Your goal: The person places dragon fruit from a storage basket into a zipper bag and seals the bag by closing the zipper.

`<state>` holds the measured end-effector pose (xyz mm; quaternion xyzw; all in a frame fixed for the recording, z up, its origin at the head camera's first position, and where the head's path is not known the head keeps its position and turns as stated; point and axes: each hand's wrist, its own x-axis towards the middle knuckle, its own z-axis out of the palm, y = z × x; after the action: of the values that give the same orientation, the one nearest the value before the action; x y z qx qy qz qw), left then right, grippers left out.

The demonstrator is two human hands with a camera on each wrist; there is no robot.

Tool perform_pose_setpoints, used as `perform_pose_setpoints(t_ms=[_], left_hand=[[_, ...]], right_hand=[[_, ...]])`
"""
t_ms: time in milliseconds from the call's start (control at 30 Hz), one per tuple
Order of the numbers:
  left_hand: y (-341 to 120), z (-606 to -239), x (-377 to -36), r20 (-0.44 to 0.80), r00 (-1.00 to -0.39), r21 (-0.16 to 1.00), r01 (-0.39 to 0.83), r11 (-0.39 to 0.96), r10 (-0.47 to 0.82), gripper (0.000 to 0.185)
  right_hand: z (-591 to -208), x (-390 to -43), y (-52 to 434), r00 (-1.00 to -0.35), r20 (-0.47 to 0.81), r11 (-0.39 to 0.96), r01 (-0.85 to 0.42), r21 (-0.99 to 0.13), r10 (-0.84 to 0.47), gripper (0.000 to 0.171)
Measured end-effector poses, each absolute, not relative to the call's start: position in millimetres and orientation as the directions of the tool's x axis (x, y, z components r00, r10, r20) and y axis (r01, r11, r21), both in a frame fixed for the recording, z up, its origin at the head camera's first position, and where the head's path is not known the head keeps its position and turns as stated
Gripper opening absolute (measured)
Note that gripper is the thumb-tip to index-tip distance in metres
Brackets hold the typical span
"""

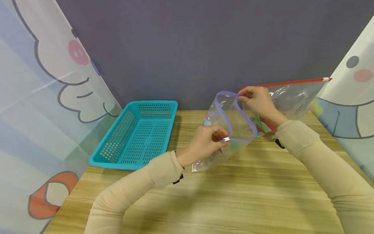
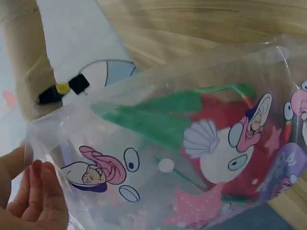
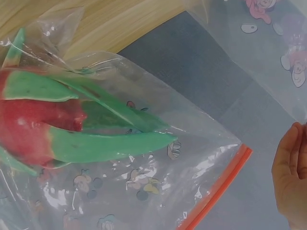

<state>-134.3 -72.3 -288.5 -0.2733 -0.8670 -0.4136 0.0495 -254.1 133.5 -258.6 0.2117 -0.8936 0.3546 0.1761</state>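
Note:
A clear zip bag point(image 1: 214, 161) with a purple rim and cartoon prints hangs between both hands, its mouth spread apart. At the near side of the rim, my left hand point(image 1: 205, 143) pinches the edge by the white slider point(image 1: 226, 139). My right hand point(image 1: 260, 102) pinches the far side of the purple rim between thumb and fingers. Just behind and right of it stands a second clear bag point(image 1: 295, 97) with a red zip edge. Inside that bag is a dragon fruit point(image 3: 29, 124), red with long green scales. The printed wall point(image 2: 129, 187) fills much of the left wrist view.
To the left, a turquoise plastic basket point(image 1: 173, 126) with slotted walls sits on the wood-grain table point(image 1: 233, 201). A dark grey panel point(image 1: 187, 48) rises behind the table. Cartoon-printed sheets point(image 1: 58, 107) line both sides.

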Motion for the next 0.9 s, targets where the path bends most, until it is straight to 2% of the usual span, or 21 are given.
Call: perform_pose_setpoints(t_ms=[167, 467, 667, 900], left_hand=[[-90.0, -290.4, -151.4, 0.353, -0.886, 0.763, 0.459, 0.456, 0.3, 0.014], [-139.5, -266.3, -182.8, 0.399, -0.915, 0.796, 0.379, 0.471, 0.063, 0.017], [-164.6, -252.7, -197.4, 0.436, -0.899, 0.776, 0.355, 0.522, -0.036, 0.019], [-181.4, -254.2, -212.4, 0.382, -0.918, 0.806, 0.275, 0.524, -0.106, 0.019]], right_hand=[[-260.9, -251.3, 137.5, -0.854, 0.454, 0.661, -0.495, -0.564, -0.252, 0.014], [-260.7, -248.4, 141.5, -0.861, 0.452, 0.667, -0.479, -0.571, -0.232, 0.015], [-256.1, -245.4, 142.0, -0.856, 0.467, 0.666, -0.482, -0.569, -0.22, 0.015], [-246.5, -241.7, 141.6, -0.848, 0.472, 0.654, -0.501, -0.567, -0.241, 0.018]])
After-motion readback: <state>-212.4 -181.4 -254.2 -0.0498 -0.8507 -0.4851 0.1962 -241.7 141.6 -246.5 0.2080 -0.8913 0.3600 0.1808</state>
